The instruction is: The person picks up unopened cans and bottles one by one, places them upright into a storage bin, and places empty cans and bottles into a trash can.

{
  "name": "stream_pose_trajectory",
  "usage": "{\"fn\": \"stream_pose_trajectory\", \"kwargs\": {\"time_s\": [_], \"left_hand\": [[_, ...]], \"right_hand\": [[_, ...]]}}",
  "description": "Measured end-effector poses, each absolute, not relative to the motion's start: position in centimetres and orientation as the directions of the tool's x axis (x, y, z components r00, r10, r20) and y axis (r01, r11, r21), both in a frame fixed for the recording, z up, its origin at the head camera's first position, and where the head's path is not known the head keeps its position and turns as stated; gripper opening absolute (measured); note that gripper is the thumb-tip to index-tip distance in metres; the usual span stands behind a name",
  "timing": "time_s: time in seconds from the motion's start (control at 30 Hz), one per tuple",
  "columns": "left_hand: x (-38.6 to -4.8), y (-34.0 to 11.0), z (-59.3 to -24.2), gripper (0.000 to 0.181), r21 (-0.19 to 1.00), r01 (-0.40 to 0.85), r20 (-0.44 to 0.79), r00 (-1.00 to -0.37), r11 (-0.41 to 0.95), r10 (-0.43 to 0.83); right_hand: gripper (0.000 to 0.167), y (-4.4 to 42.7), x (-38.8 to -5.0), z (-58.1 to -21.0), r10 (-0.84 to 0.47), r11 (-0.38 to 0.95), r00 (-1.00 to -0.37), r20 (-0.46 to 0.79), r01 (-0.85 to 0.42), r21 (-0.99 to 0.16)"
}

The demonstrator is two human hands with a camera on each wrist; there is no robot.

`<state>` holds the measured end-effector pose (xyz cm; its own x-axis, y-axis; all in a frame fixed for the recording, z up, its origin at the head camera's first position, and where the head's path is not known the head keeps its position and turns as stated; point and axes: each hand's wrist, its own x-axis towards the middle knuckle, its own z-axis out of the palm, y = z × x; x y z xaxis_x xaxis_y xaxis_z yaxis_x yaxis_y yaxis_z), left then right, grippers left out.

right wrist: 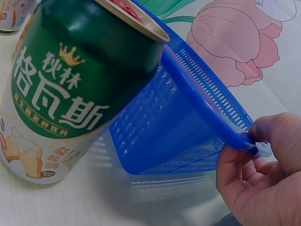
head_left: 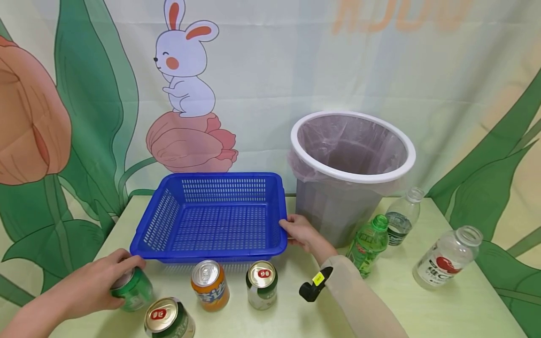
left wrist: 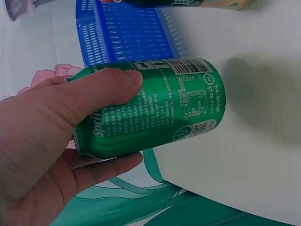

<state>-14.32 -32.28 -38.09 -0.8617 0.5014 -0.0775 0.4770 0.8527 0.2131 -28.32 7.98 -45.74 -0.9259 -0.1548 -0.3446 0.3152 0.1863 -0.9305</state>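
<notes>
At eight o'clock from the basket (head_left: 211,254), with the backdrop (head_left: 262,84) at twelve, our left hand (head_left: 96,282) has fingers and thumb wrapped about the upper part of the green can (head_left: 139,291). We hold that can tilted; whether its base touches the table (head_left: 291,310) we cannot tell. At seven stands a gold-topped can (head_left: 166,319), nearest us. The orange can (head_left: 211,291) is upright at six, just beside the basket, and a second gold-topped can (head_left: 262,287) stands at five. At three our right hand (head_left: 301,231) pinches the basket's rim. Beyond it, between two and three, we see the lined bin (head_left: 329,211). From the bin, our green bottle (head_left: 367,246) stands at five, the clear bottle (head_left: 403,216) at four, and the red-marked bottle (head_left: 444,260) farther out, also at four.
</notes>
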Motion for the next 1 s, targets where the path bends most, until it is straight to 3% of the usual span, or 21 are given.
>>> {"fn": "stream_pose_trajectory", "kwargs": {"time_s": [1.0], "left_hand": [[-14.5,-30.9,-31.8,0.064,0.061,0.510,0.013,-0.860,0.858,0.511]], "right_hand": [[0.025,8.2,-28.4,-45.5,-0.188,0.195,-0.915,-0.356,0.320,-0.927]]}}
